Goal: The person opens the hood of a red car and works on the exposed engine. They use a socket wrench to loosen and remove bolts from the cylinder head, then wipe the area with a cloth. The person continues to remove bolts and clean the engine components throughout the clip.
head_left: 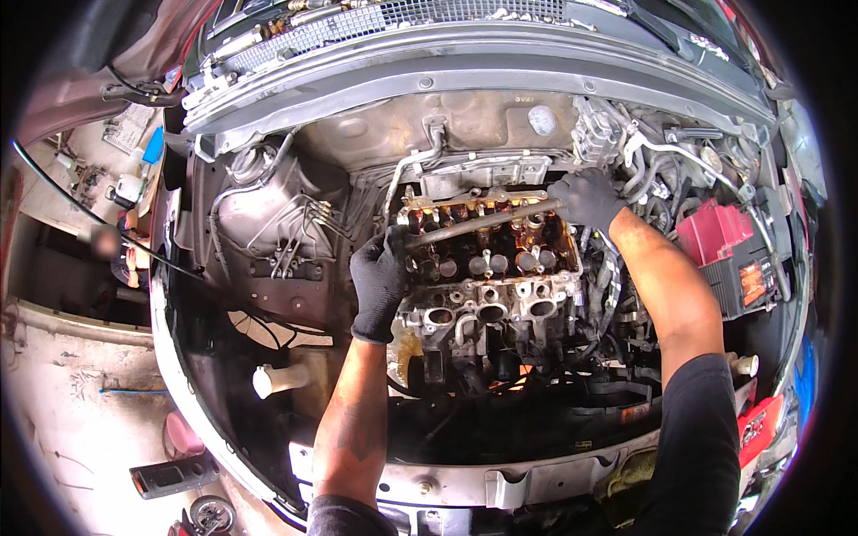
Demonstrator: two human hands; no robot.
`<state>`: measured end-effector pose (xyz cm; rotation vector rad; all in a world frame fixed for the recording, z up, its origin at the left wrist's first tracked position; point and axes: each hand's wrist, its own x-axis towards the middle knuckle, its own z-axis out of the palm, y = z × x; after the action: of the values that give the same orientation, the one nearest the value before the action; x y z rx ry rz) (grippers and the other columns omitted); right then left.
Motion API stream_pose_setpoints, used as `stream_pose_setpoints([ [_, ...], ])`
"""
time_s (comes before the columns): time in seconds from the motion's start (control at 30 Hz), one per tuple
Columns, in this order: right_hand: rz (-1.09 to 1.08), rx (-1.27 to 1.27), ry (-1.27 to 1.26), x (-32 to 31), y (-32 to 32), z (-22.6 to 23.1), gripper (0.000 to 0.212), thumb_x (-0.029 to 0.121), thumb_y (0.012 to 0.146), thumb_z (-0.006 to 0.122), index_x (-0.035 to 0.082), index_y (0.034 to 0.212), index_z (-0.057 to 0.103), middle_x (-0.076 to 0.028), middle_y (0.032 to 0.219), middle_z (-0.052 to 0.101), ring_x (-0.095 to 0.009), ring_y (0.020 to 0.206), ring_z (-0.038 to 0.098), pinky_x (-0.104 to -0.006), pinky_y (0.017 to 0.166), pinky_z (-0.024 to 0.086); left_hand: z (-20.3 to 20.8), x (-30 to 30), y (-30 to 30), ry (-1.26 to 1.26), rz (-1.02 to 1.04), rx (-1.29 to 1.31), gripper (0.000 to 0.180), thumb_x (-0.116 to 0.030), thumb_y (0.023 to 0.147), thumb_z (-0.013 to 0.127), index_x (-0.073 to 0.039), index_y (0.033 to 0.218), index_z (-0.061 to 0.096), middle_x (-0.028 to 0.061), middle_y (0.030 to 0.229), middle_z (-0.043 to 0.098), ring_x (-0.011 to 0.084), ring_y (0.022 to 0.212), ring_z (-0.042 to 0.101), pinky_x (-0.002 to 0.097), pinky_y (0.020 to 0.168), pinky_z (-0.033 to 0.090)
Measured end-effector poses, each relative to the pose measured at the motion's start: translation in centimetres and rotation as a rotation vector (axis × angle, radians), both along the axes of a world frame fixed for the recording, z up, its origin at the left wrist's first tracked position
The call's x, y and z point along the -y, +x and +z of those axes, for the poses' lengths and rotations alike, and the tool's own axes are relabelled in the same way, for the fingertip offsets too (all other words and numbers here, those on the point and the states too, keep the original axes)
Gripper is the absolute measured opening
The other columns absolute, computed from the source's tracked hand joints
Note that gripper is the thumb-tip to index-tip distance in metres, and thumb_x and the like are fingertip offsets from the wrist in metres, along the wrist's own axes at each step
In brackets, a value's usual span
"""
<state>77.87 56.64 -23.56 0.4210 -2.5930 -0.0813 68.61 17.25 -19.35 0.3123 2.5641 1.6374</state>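
Note:
A long, slim metal bar (487, 221) lies slantwise over an opened engine head (559, 288), its right end higher in the view. My left hand (380, 281), in a dark knit glove, is closed at the bar's left end. My right hand (585, 198), gloved alike, is closed round its right end. Both ends of the bar are hidden by the gloves, so I cannot tell its exact kind. Under it, the head's oily, amber-stained inside shows several round parts. Oval ports (492, 312) line the near side of the head.
Hoses and wiring (612, 277) crowd the engine's right side, beside a battery with a red cover (715, 234). A strut tower (290, 192) stands at left. The front crossmember (554, 480) runs along the near edge. Another person (130, 255) is at the far left.

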Motion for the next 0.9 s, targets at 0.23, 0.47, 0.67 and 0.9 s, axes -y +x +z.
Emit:
stream_pose_setpoints([
  [0.23, -0.105, 0.16, -0.079, 1.5, 2.2, 1.4, 0.016, 0.03, 0.076, 0.072, 0.018, 0.086, 0.072, -0.007, 0.072, 0.068, -0.032, 0.069, 0.07, -0.0462, 0.066, 0.055, 0.6, -0.1, 0.8, 0.184, -0.192, -0.041, 0.041, -0.033, 0.109, 0.052, 0.004, 0.114, 0.069, 0.0047, 0.095, 0.071, 0.0116, 0.086, 0.06, 0.0311, 0.08, 0.05],
  [0.47, -0.253, 0.241, -0.108, 3.6, 3.4, 5.7, 0.021, 0.033, 0.08, 0.071, 0.013, 0.087, 0.071, -0.01, 0.074, 0.069, -0.034, 0.068, 0.071, -0.0485, 0.064, 0.056, -2.3, 0.6, -0.2, -0.087, -0.315, -0.309, 0.037, -0.024, 0.11, 0.041, 0.003, 0.13, 0.055, 0.0264, 0.114, 0.054, 0.0391, 0.106, 0.055, 0.0434, 0.092, 0.045],
  [0.67, -0.244, 0.158, -0.073, 3.4, 4.6, 6.7, 0.024, 0.034, 0.081, 0.072, 0.011, 0.083, 0.066, -0.011, 0.071, 0.067, -0.035, 0.069, 0.069, -0.0495, 0.061, 0.054, -0.1, -1.3, 0.5, 0.018, -0.224, -0.156, 0.035, -0.029, 0.111, 0.043, 0.003, 0.113, 0.055, 0.0195, 0.099, 0.06, 0.0266, 0.092, 0.058, 0.0398, 0.085, 0.048],
  [0.9, -0.329, 0.26, -0.159, 4.1, 4.7, 7.6, 0.026, 0.035, 0.079, 0.073, 0.014, 0.092, 0.069, -0.012, 0.075, 0.069, -0.035, 0.074, 0.071, -0.0508, 0.064, 0.054, -1.2, -1.0, -0.1, 0.093, -0.229, -0.17, 0.036, -0.03, 0.112, 0.043, 0.004, 0.115, 0.057, 0.0129, 0.097, 0.063, 0.0181, 0.091, 0.058, 0.0354, 0.083, 0.049],
])
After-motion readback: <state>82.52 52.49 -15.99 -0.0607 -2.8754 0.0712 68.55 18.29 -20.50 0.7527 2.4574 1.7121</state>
